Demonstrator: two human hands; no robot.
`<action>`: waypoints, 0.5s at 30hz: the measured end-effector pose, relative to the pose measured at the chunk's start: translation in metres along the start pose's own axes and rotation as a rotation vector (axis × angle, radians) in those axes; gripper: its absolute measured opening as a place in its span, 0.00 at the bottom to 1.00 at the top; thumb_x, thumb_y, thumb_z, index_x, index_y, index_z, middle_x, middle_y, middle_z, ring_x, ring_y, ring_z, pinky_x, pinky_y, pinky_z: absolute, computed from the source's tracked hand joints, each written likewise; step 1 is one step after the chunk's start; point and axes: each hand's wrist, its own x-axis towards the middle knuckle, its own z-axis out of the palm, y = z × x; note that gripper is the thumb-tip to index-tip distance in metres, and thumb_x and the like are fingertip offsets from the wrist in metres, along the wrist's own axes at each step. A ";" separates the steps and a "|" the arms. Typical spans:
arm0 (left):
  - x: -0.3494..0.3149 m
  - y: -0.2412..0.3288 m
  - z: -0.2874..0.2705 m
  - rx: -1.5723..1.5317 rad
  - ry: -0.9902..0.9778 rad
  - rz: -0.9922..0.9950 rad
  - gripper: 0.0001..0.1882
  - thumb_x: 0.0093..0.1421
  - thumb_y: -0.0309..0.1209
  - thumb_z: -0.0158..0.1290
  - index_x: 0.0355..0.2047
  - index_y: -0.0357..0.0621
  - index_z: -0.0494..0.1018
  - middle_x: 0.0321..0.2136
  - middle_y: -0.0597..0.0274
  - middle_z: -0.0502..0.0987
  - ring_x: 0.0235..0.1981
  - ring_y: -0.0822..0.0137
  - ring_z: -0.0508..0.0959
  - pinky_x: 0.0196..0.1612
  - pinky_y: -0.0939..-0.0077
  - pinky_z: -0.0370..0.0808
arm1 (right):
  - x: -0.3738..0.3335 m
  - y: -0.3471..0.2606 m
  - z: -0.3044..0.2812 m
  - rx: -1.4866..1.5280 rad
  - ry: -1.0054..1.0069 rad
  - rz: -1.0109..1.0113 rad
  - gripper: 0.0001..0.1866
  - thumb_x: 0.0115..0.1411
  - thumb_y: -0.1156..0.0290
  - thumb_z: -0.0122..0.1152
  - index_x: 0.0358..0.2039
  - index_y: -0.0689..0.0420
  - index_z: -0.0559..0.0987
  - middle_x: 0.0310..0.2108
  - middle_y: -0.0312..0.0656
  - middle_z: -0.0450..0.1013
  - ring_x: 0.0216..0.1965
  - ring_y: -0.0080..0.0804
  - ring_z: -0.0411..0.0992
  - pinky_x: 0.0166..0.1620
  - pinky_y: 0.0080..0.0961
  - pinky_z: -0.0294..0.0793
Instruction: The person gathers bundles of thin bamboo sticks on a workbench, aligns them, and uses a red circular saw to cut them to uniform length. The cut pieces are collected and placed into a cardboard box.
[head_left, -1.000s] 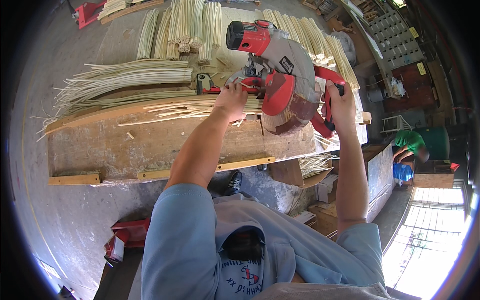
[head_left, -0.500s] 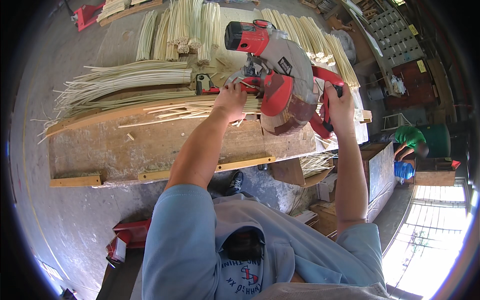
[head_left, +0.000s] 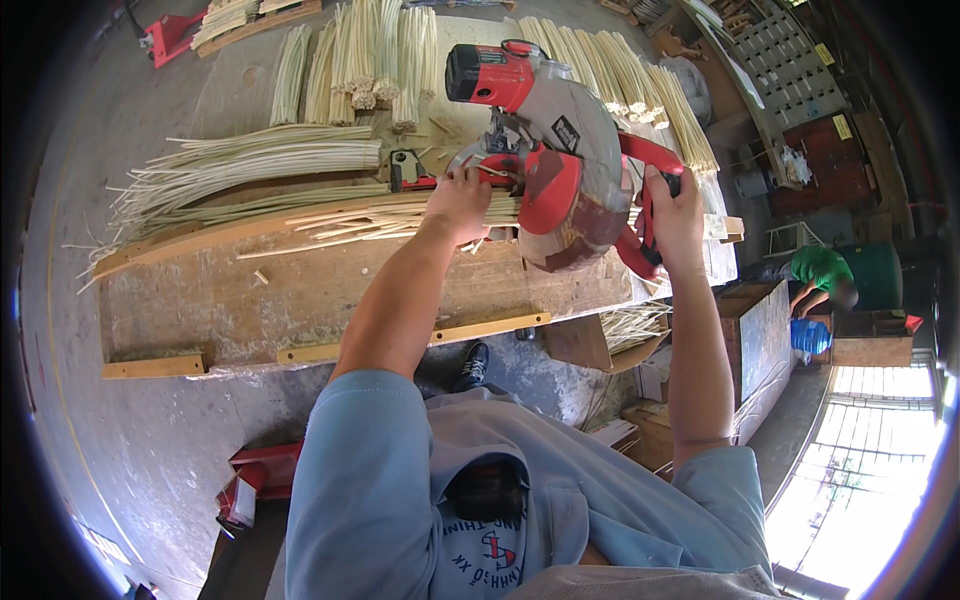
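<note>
A red and grey miter saw point(head_left: 578, 115) stands on the wooden workbench point(head_left: 400, 285), its round blade guard low over the bench. My right hand point(head_left: 680, 225) is closed around the saw's red and black handle point(head_left: 642, 248). Left of the guard, my left hand point(head_left: 460, 207) is closed over a bunch of thin pale cane sticks point(head_left: 350, 220), close to the red part of the saw. The sticks lie across the bench, their loose ends fanning out to the left and the others running under the guard. My left fingertips and the blade are partly hidden.
A pile of longer canes point(head_left: 250, 160) lies behind on the left. Upright-looking bundles point(head_left: 375, 60) line the bench's far side. A cardboard box of cut pieces point(head_left: 630, 335) sits below the near edge. A person in a green top point(head_left: 822, 268) bends over at the right.
</note>
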 end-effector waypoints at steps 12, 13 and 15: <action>-0.001 0.001 0.004 0.019 0.032 0.003 0.33 0.49 0.49 0.69 0.49 0.40 0.76 0.59 0.43 0.69 0.61 0.47 0.71 0.57 0.52 0.76 | 0.001 0.014 -0.002 -0.053 0.017 -0.020 0.17 0.68 0.58 0.62 0.39 0.60 0.74 0.24 0.40 0.76 0.21 0.26 0.74 0.27 0.27 0.72; -0.001 0.000 0.004 0.023 0.034 0.003 0.33 0.49 0.49 0.69 0.48 0.40 0.76 0.59 0.43 0.69 0.60 0.47 0.71 0.57 0.52 0.76 | 0.001 0.013 -0.002 -0.052 0.009 -0.002 0.18 0.67 0.57 0.62 0.38 0.61 0.73 0.24 0.41 0.76 0.24 0.26 0.75 0.30 0.28 0.74; 0.000 0.000 0.004 0.021 0.039 0.000 0.32 0.49 0.49 0.69 0.48 0.40 0.76 0.59 0.43 0.69 0.60 0.47 0.71 0.57 0.52 0.76 | 0.000 0.011 -0.002 -0.049 0.007 0.005 0.18 0.67 0.58 0.62 0.38 0.61 0.73 0.24 0.41 0.76 0.24 0.26 0.75 0.30 0.28 0.74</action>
